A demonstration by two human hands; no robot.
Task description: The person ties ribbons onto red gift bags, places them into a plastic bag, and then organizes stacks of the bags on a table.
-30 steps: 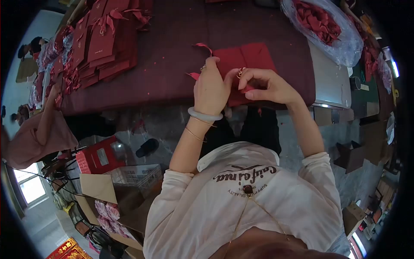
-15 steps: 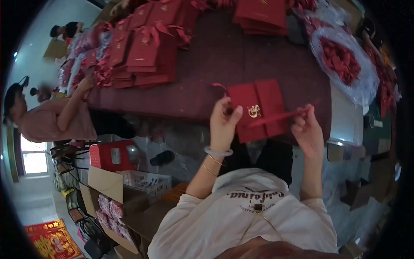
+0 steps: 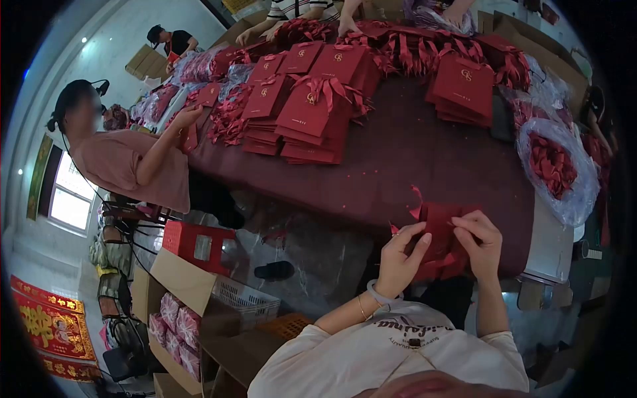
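Near the front edge of the dark red cloth-covered table (image 3: 371, 182), a red gift bag (image 3: 438, 232) with ribbon is between my hands. My left hand (image 3: 400, 262) grips the bag's left side, thumb against its front. My right hand (image 3: 481, 244) pinches at the bag's upper right part; what lies between its fingertips is too small to make out. A red ribbon end sticks up at the bag's upper left. Stacks of red bags with gold print (image 3: 315, 119) stand further back on the table, and another stack (image 3: 462, 89) is at the back right.
Clear plastic with red ribbons (image 3: 552, 166) lies at the right. A person in a pink shirt (image 3: 136, 162) stands at the left; other people's hands are at the far edge. An open carton (image 3: 179, 285), a red crate (image 3: 199, 245) and a white basket (image 3: 245, 302) are on the floor.
The view has shifted, showing more of the table's far side. My right hand has come in from holding a ribbon out at the right to the bag. The bag's gold print no longer shows.
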